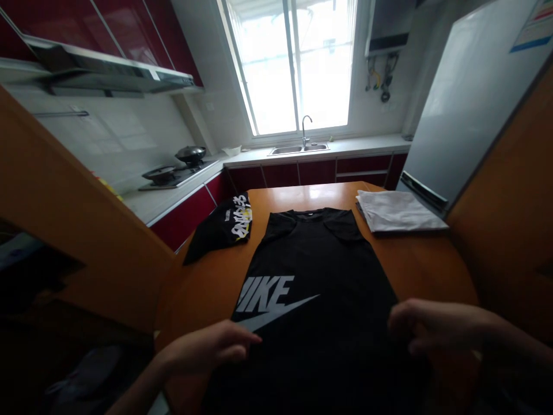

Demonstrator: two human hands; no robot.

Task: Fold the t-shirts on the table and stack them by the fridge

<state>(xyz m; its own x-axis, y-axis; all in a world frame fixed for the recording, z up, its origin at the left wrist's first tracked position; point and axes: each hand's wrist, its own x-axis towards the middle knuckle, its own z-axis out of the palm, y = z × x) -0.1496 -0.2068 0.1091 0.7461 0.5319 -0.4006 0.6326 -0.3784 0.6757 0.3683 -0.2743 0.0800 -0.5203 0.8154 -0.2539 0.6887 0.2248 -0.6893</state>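
A black T-shirt (328, 265) with a grey logo lies spread on the orange wooden table (199, 288), its collar toward the window and its sleeves folded in. My left hand (220, 346) is at the shirt's left edge, just below the logo, with its fingers closed; whether cloth is between them is too dark to tell. On the opposite edge, my right hand (415, 325) has its fingers curled together over the dark fabric. What its fingertips hold is hidden. The shirt's lower part fades into shadow at the bottom.
Another black garment (222, 227) with white lettering lies at the table's left side. A folded white garment (397, 210) rests at the back right, on something dark. Beyond the table are a counter with a sink (298, 149), a stove with pans (190, 154), and a fridge (470, 98).
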